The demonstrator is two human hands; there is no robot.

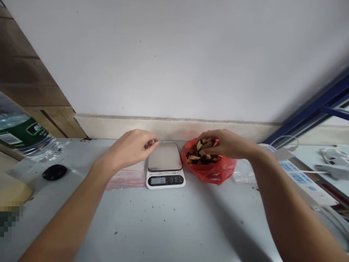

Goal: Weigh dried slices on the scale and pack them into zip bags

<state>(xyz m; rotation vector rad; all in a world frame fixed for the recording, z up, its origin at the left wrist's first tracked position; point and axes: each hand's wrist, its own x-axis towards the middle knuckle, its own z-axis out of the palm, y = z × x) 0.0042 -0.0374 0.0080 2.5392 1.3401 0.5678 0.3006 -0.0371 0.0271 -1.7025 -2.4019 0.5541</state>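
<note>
A small white kitchen scale [165, 165] with a steel pan stands on the grey table, its display lit. My left hand [131, 147] hovers at the scale's left rear corner, fingers pinched together on something too small to make out. My right hand [225, 143] reaches into a red plastic bag [211, 169] just right of the scale, fingers closed among dark and tan dried slices [200, 157]. A clear zip bag with a red strip [125, 178] lies flat under my left wrist.
A water bottle [21, 133] and a black oval object [54, 172] sit at the far left. A white power strip [302, 178] with a cable runs along the right. A clear plastic bag [244, 175] lies beside the red bag. Crumbs dot the table.
</note>
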